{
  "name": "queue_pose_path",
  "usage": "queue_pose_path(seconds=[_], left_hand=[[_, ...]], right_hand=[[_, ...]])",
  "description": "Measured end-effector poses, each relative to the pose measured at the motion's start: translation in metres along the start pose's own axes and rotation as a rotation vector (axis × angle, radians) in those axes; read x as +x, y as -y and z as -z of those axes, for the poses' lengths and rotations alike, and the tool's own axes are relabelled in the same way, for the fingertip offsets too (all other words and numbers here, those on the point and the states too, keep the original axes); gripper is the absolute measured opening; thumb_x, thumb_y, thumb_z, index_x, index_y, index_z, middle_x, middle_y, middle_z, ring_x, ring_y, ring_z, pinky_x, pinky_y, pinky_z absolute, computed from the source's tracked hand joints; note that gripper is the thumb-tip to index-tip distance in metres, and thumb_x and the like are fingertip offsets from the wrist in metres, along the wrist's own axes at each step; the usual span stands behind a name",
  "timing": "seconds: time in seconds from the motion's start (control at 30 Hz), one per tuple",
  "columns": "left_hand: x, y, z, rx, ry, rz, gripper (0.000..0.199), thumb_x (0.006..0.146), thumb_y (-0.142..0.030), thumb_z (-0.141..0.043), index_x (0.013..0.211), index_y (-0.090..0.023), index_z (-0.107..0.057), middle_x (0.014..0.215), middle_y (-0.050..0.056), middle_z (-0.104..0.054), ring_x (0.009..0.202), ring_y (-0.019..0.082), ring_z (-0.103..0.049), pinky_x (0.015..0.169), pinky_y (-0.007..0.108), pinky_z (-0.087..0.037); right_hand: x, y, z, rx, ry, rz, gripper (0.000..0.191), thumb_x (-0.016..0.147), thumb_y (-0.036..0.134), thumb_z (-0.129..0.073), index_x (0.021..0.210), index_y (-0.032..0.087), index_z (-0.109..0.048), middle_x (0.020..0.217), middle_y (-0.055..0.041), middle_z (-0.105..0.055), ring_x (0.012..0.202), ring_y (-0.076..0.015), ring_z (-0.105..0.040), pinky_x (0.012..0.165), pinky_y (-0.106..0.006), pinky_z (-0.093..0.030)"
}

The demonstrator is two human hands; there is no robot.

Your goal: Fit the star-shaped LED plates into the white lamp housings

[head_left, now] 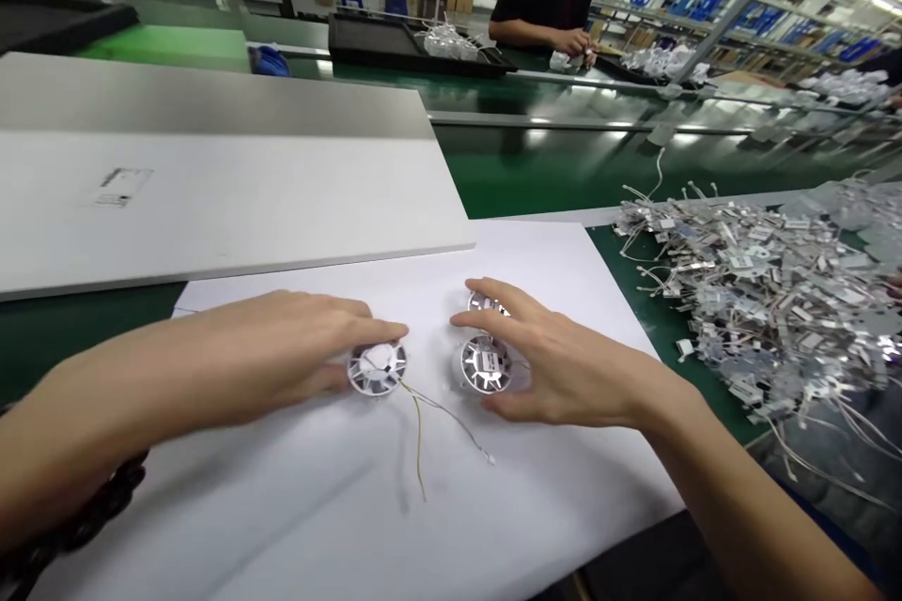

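My left hand [282,357] rests on a white sheet [296,526], with its fingertips and thumb at the edge of a round slotted white-and-metal disc [377,368]. Thin yellow and grey wires [437,423] run from that disc across the sheet. My right hand [556,371] spreads around a second slotted disc [485,363], thumb below it and fingers above. A third disc [488,303] lies just beyond, partly hidden under my right fingers.
A large white-and-grey board [211,188] lies left of the sheet. A heap of wired metal pieces [761,291] covers the green bench at right. Beyond, a co-worker's hands [570,42] work at a black tray [415,47] area with more wired pieces.
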State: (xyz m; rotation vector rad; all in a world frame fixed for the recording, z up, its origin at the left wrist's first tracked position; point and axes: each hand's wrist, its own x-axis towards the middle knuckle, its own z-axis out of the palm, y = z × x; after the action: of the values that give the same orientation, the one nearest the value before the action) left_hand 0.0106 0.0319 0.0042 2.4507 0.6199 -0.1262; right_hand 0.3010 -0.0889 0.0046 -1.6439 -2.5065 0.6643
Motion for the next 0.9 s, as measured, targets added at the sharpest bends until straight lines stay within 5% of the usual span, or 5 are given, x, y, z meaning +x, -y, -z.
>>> queue_pose_path(seconds=[0.2,0.53,0.63,0.73,0.9], left_hand=[[0.030,0.019,-0.009,-0.133,-0.074,0.064,0.072,0.100,-0.038,-0.054,0.170,-0.028,-0.039,0.130,0.008,-0.079,0.096,0.025,-0.077,0.086,0.035,-0.056],[0.043,0.030,-0.039,-0.137,-0.333,-0.046,0.035,0.103,-0.030,-0.046,0.114,-0.023,-0.079,0.111,0.006,-0.082,0.101,0.024,-0.077,0.089,0.034,-0.055],[0.051,0.035,-0.052,-0.100,-0.401,-0.097,0.032,0.088,-0.018,-0.049,0.099,-0.024,-0.079,0.096,0.004,-0.080,0.085,0.023,-0.075,0.075,0.032,-0.052],[0.051,0.037,-0.052,-0.095,-0.445,-0.105,0.031,0.093,-0.019,-0.045,0.089,-0.024,-0.076,0.084,0.002,-0.075,0.074,0.020,-0.071,0.068,0.030,-0.049],[0.044,0.038,-0.049,-0.128,-0.455,-0.087,0.031,0.102,-0.023,-0.044,0.089,-0.025,-0.072,0.079,0.000,-0.072,0.071,0.018,-0.067,0.067,0.027,-0.048]], right_hand=[[0.028,0.003,-0.011,-0.143,-0.048,0.325,0.105,0.083,0.041,-0.097,0.169,0.018,-0.042,0.172,-0.0301,-0.034,0.154,-0.0484,-0.044,0.114,-0.062,-0.055],[0.048,0.023,0.019,-0.534,0.309,0.434,0.111,0.078,0.061,-0.097,0.169,0.034,-0.040,0.160,-0.0226,-0.048,0.121,-0.0449,-0.066,0.078,-0.054,-0.068],[0.059,0.024,0.019,-0.612,0.337,0.519,0.078,0.096,0.054,-0.083,0.164,0.047,-0.046,0.161,-0.0134,-0.047,0.103,-0.0323,-0.071,0.061,-0.040,-0.064],[0.069,0.018,0.012,-0.729,0.298,0.606,0.036,0.112,0.036,-0.063,0.146,0.050,-0.063,0.142,-0.0073,-0.060,0.085,-0.0237,-0.068,0.046,-0.032,-0.048],[0.066,0.013,0.017,-0.719,0.207,0.610,0.015,0.114,0.034,-0.064,0.123,0.042,-0.073,0.124,-0.0057,-0.068,0.071,-0.0198,-0.066,0.043,-0.026,-0.041]])
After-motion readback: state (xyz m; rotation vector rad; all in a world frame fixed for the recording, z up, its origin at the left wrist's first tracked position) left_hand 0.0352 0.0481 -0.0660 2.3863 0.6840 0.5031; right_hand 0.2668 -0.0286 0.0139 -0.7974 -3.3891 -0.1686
